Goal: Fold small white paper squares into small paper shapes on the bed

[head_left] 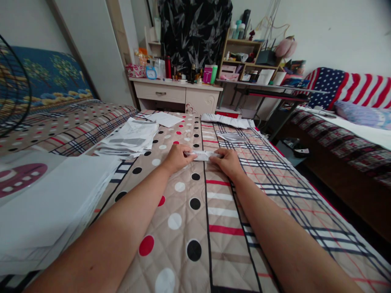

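Observation:
Both arms reach out over a patterned bedspread. Between my hands is a narrow white folded strip of paper, lying crosswise just above the cloth. My left hand pinches its left end between thumb and fingers. At the other end, my right hand grips the strip in the same way. Just beyond, to the right, lies a small grey-white piece of paper. A long white folded paper bundle rests farther back. Left of my left hand are a pile of printed sheets and a single white sheet.
A large stack of white paper fills the near left, with a clear bag with a purple print at its edge. A black wire fan guard juts in at left. Behind stand a white dresser and a desk; another bed is right.

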`<state>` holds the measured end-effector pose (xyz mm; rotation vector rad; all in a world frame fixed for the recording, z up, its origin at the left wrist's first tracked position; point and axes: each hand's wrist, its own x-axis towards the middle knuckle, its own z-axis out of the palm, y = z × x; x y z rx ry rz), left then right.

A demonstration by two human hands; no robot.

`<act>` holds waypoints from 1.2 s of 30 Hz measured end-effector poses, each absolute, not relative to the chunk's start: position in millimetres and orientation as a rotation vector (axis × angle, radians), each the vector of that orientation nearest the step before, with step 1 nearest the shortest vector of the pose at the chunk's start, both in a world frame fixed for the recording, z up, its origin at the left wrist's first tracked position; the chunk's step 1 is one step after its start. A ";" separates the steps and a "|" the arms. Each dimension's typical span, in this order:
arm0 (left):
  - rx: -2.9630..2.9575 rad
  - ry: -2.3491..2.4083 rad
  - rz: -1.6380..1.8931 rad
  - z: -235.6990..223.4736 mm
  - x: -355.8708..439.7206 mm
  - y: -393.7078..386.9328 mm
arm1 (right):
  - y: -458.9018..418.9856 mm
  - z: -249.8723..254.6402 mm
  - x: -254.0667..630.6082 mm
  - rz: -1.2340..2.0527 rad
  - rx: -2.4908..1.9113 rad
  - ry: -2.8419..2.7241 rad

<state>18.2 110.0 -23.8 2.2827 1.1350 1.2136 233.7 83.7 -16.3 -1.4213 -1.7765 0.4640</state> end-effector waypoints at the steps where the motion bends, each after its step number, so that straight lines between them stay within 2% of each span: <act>1: 2.252 1.153 1.227 -23.6 18.5 109.9 | 82.8 -16.1 232.8 0.523 -1.416 -1.726; 11: 1.952 1.111 1.409 -16.4 18.9 106.6 | 78.0 -13.3 228.4 0.778 -1.309 -1.526; 19: 2.084 1.160 1.417 -15.7 20.4 107.9 | 81.1 -17.5 225.0 0.559 -1.220 -1.777; 26: 2.168 1.070 1.388 -14.3 26.9 103.3 | 82.4 -16.7 222.7 0.588 -1.149 -1.719; 31: 1.823 0.978 1.417 -16.6 30.2 106.7 | 80.3 -13.8 218.7 0.685 -1.128 -1.586; 36: 1.614 0.848 1.284 -18.7 30.9 108.6 | 80.7 -16.5 217.0 0.823 -1.080 -1.478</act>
